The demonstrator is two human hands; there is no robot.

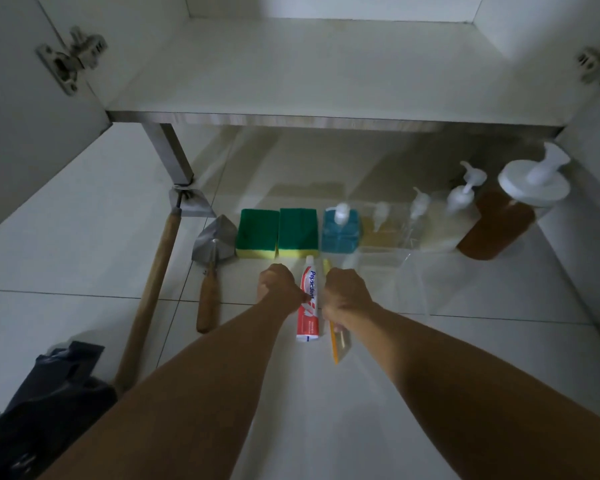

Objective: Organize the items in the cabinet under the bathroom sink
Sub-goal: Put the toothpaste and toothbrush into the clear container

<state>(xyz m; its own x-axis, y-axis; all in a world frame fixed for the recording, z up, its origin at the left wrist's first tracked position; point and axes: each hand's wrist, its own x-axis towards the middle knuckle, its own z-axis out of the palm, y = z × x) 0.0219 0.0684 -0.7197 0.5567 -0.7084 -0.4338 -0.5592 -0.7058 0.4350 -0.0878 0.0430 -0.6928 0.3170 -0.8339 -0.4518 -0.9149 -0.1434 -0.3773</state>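
On the tiled floor before the open cabinet (326, 71), my left hand (278, 285) curls beside the toothpaste tube (309, 303), seemingly pinching it; my right hand (346, 292) grips a packaged yellow toothbrush (336, 344). Sponges (277, 233) and pump bottles (340, 230) line up behind.

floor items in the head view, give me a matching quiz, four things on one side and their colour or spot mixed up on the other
Things:
1. toothpaste tube
2. sponges
3. trowel
4. largest pump bottle

Descriptions:
A. green on top, yellow below
B. amber liquid, far right of the row
C. red and white, between the two hands
D. metal blade, wooden handle, left of the sponges

Pairs: 1-C, 2-A, 3-D, 4-B
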